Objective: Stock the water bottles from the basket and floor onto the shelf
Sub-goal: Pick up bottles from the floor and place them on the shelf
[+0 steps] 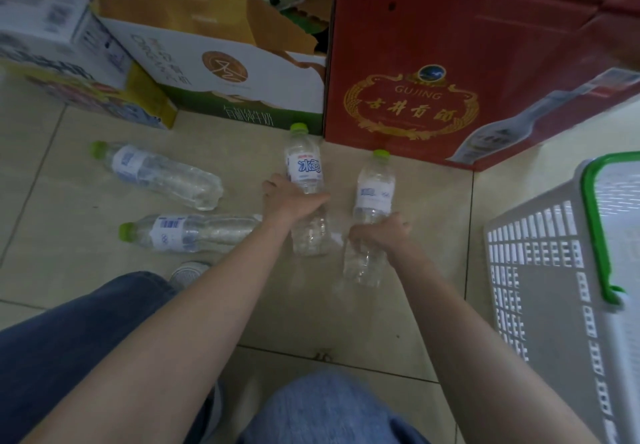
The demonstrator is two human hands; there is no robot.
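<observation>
Two bottles (304, 173) gripped, one in each of the hands (294, 201).

You're in a shop stockroom: liquor carton (450, 72), milk box (221, 76), shopping basket (568, 256) on tiled floor (346, 319).

Two bare forearms reach out from the bottom of the view, with no sleeves, watch or rings showing on the left hand (289, 201) or the right hand (379, 234). The legs are in blue denim jeans (79, 332), darker on the left leg and a lighter, faded blue at the right knee. The toe of a pale shoe (188, 272) with a ribbed cap pokes out past the left leg.
</observation>
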